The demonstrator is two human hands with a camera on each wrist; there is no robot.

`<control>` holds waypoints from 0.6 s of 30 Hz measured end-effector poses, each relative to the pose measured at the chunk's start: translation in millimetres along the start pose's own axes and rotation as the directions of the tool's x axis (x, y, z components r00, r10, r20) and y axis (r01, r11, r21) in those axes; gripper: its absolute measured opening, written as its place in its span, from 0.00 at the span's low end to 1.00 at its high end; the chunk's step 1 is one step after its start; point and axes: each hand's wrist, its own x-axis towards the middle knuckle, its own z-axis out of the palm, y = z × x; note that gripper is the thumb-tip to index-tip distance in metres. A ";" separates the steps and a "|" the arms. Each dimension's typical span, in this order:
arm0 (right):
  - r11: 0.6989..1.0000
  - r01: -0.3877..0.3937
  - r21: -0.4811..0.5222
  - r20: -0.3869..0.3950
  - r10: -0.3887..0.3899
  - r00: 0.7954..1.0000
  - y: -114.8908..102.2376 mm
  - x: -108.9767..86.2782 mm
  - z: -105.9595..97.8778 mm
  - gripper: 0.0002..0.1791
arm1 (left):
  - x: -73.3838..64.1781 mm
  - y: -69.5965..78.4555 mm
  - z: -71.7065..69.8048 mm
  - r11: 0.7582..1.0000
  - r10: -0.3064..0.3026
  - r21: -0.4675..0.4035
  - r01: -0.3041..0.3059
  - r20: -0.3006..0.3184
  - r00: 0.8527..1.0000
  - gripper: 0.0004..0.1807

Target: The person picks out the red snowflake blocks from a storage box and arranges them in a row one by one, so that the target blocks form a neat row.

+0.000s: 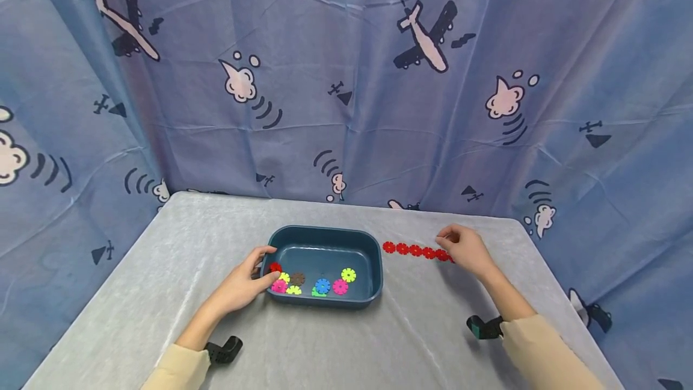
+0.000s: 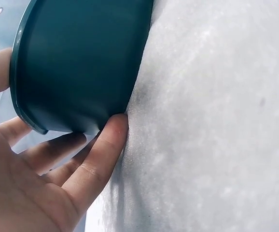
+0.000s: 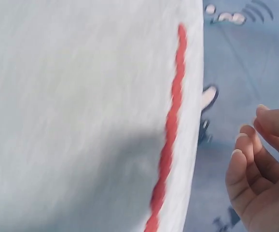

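My left hand (image 1: pixel 243 286) grips the left end of a dark teal plastic tub (image 1: pixel 320 259), thumb over its rim. In the left wrist view the fingers spread against the tub's outer wall (image 2: pixel 81 67), low by the tabletop. Inside lie several notched plastic discs: a blue disc (image 1: pixel 322 285), a brown disc (image 1: pixel 298 279), pink, yellow and green ones, and a red disc (image 1: pixel 275 267) near the thumb. A row of red notched discs (image 1: pixel 415 250) stretches right from the tub. Over its right end hovers my right hand (image 1: pixel 468 251), fingers loosely curled, nothing visible between them.
A light grey cloth covers the table (image 1: pixel 346 348). Behind its back edge hangs a blue curtain (image 1: pixel 303 107) printed with planes and clouds. Each wrist wears a black camera; the right camera (image 1: pixel 484 327) sits just above the cloth.
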 end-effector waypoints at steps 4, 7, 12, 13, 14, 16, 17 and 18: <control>0.999 0.032 0.035 -0.021 -0.031 0.999 -23.7 2.1 10.6 0.08 | 0.4 0.5 0.4 1.000 0.001 -0.006 -0.001 0.002 1.000 0.32; 0.996 0.061 0.069 -0.033 -0.059 0.998 -40.1 2.7 20.2 0.07 | 0.5 0.8 0.5 1.000 0.000 -0.006 0.000 0.002 1.000 0.32; 0.986 0.088 0.142 -0.045 -0.083 0.996 -63.7 1.6 38.3 0.07 | 0.7 2.4 0.7 1.000 0.004 -0.008 -0.004 0.003 1.000 0.33; 0.983 0.092 0.160 -0.047 -0.086 0.995 -68.3 1.3 41.9 0.07 | 0.6 2.6 0.7 1.000 0.006 -0.009 -0.006 0.002 1.000 0.33; 0.979 0.095 0.180 -0.051 -0.087 0.995 -72.6 1.2 45.8 0.07 | 0.4 2.5 0.8 1.000 0.008 -0.009 -0.008 0.001 1.000 0.33; 0.970 0.103 0.220 -0.053 -0.093 0.994 -81.0 1.0 53.6 0.08 | -0.7 2.3 1.1 1.000 0.009 -0.009 -0.009 -0.001 1.000 0.33; 0.966 0.105 0.237 -0.055 -0.094 0.994 -85.0 0.9 57.4 0.07 | -1.3 2.0 1.4 1.000 0.008 -0.010 -0.008 -0.001 1.000 0.33; 0.961 0.103 0.255 -0.056 -0.092 0.994 -88.9 0.9 61.3 0.07 | -2.0 1.6 1.8 1.000 0.007 -0.011 -0.007 -0.001 1.000 0.33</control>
